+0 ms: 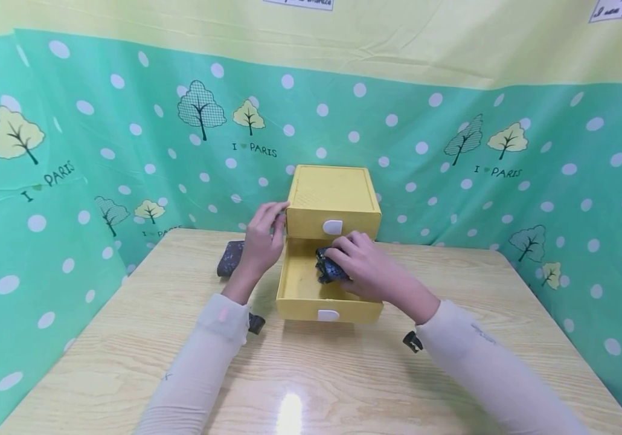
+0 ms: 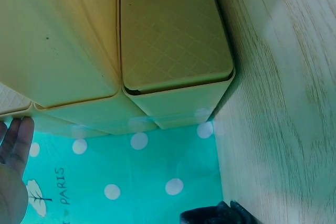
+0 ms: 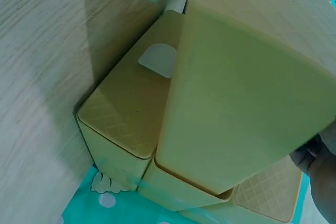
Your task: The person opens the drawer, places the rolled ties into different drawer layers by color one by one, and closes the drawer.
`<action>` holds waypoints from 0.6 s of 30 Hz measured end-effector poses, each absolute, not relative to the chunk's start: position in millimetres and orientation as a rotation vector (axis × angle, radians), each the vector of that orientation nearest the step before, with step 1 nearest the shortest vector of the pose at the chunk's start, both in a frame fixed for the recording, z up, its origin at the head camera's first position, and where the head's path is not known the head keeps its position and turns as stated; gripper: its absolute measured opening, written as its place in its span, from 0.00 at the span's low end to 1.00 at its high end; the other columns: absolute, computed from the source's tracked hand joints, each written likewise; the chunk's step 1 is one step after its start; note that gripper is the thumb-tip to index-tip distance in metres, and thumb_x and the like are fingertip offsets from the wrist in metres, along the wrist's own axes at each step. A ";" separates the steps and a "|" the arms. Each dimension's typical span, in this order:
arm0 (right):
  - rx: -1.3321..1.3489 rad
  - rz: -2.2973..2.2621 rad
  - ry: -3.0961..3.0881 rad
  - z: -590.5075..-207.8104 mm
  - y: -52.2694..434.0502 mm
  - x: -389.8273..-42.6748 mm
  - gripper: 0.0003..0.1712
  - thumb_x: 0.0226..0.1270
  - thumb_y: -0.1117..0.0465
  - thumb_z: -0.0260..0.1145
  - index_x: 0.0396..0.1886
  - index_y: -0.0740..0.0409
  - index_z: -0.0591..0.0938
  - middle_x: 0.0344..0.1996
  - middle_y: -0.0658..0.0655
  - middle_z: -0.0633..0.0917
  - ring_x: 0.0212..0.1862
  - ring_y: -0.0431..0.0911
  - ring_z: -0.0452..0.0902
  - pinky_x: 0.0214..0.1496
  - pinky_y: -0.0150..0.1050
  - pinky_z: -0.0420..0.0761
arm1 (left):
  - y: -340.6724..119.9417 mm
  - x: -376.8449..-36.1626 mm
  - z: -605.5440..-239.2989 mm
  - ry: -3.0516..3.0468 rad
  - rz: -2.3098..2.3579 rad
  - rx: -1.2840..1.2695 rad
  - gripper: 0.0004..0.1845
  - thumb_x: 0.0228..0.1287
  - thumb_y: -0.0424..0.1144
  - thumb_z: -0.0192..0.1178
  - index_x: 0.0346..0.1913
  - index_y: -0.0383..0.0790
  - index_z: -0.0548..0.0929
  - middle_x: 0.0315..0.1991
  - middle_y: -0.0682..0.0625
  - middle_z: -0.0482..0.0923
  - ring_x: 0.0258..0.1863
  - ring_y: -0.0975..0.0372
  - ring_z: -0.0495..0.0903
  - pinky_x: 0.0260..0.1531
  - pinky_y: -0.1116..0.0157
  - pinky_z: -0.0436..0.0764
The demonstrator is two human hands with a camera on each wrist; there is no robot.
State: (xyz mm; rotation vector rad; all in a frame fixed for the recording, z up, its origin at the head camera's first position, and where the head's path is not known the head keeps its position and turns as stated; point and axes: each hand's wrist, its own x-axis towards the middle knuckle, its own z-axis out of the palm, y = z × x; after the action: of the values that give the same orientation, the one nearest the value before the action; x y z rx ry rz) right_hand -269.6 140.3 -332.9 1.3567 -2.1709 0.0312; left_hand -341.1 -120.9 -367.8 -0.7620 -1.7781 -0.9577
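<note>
A yellow drawer cabinet (image 1: pixel 335 187) stands on the table with its middle drawer (image 1: pixel 296 278) pulled out. My right hand (image 1: pixel 368 266) reaches into that drawer and grips a dark blue patterned bundle, apparently folded cloth (image 1: pixel 328 266). Part of the bundle is hidden under the fingers. My left hand (image 1: pixel 263 238) rests its fingertips on the cabinet's left side, near the top front corner. In the left wrist view its fingers (image 2: pixel 22 142) lie nearly straight against the side. The right wrist view shows only part of the right hand (image 3: pixel 321 169), behind the drawer wall.
A dark patterned folded item (image 1: pixel 230 258) lies on the wooden table (image 1: pixel 142 338), left of the cabinet and partly behind my left hand. Beneath the pulled-out drawer, the lower drawer (image 2: pixel 176 35) is closed. A green polka-dot cloth (image 1: pixel 148 139) hangs behind and on both sides.
</note>
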 end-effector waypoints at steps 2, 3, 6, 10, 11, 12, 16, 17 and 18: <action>1.353 0.015 -2.192 -334.6 138.3 -271.3 0.32 0.45 0.63 0.79 0.55 0.60 0.81 0.47 0.58 0.81 0.46 0.56 0.73 0.47 0.51 0.77 | -121.1 -341.4 -367.9 -1.778 -0.956 -0.762 0.14 0.74 0.25 0.56 0.58 0.31 0.83 0.50 0.37 0.81 0.36 0.53 0.82 0.36 0.61 0.86; 1.353 0.009 -2.201 -335.5 137.3 -272.1 0.32 0.46 0.63 0.79 0.55 0.60 0.81 0.47 0.58 0.81 0.46 0.56 0.73 0.47 0.51 0.77 | -121.1 -341.4 -367.9 -1.779 -0.955 -0.761 0.14 0.74 0.25 0.56 0.58 0.31 0.83 0.50 0.37 0.81 0.36 0.53 0.82 0.36 0.61 0.86; 1.347 -0.013 -2.226 -338.6 134.8 -274.1 0.31 0.47 0.63 0.79 0.54 0.60 0.81 0.46 0.58 0.80 0.45 0.55 0.73 0.47 0.50 0.78 | -121.5 -340.8 -367.6 -1.789 -0.953 -0.757 0.14 0.74 0.25 0.56 0.58 0.30 0.83 0.50 0.37 0.81 0.36 0.53 0.82 0.36 0.61 0.86; 1.330 -0.028 -2.274 -343.3 132.2 -276.6 0.31 0.48 0.62 0.79 0.55 0.59 0.81 0.45 0.57 0.80 0.44 0.54 0.72 0.44 0.48 0.77 | -121.1 -338.6 -366.3 -1.800 -0.948 -0.757 0.14 0.74 0.25 0.56 0.58 0.29 0.82 0.50 0.36 0.81 0.36 0.53 0.82 0.36 0.61 0.85; 1.326 -0.031 -2.285 -344.3 131.7 -277.3 0.31 0.48 0.61 0.79 0.55 0.59 0.82 0.45 0.57 0.80 0.44 0.54 0.72 0.44 0.48 0.77 | -121.0 -337.9 -365.9 -1.802 -0.946 -0.758 0.14 0.74 0.25 0.56 0.58 0.29 0.82 0.50 0.36 0.81 0.35 0.53 0.81 0.36 0.61 0.85; 1.323 -0.033 -2.295 -345.2 131.2 -277.8 0.31 0.48 0.61 0.79 0.55 0.59 0.82 0.45 0.57 0.80 0.44 0.54 0.72 0.43 0.47 0.76 | -120.8 -337.4 -365.5 -1.802 -0.945 -0.759 0.14 0.74 0.25 0.56 0.58 0.28 0.82 0.50 0.36 0.81 0.35 0.53 0.81 0.36 0.61 0.85; 1.320 -0.039 -2.302 -347.6 129.6 -279.2 0.30 0.48 0.61 0.79 0.54 0.59 0.82 0.45 0.56 0.81 0.44 0.53 0.73 0.46 0.47 0.78 | -120.9 -336.9 -364.9 -1.803 -0.933 -0.764 0.14 0.74 0.25 0.56 0.58 0.28 0.82 0.49 0.35 0.80 0.35 0.53 0.81 0.36 0.62 0.85; 1.325 -0.036 -2.300 -347.8 129.4 -279.4 0.30 0.48 0.62 0.79 0.54 0.60 0.83 0.45 0.57 0.81 0.43 0.53 0.73 0.46 0.47 0.78 | -121.2 -337.1 -364.8 -1.806 -0.929 -0.764 0.14 0.74 0.25 0.55 0.58 0.28 0.82 0.49 0.35 0.80 0.35 0.53 0.81 0.36 0.62 0.85; 1.328 -0.039 -2.295 -348.1 129.1 -279.7 0.30 0.48 0.62 0.79 0.54 0.60 0.83 0.45 0.57 0.81 0.43 0.53 0.73 0.47 0.47 0.79 | -121.3 -337.4 -364.7 -1.806 -0.926 -0.765 0.14 0.75 0.25 0.55 0.58 0.28 0.82 0.50 0.35 0.80 0.36 0.53 0.82 0.36 0.62 0.85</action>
State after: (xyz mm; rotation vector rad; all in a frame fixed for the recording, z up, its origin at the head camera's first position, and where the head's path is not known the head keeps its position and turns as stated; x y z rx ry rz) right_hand -279.7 129.1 -348.1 1.3276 -2.2949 -0.0387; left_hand -337.4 -121.3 -364.7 -0.7650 -1.8061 -0.9256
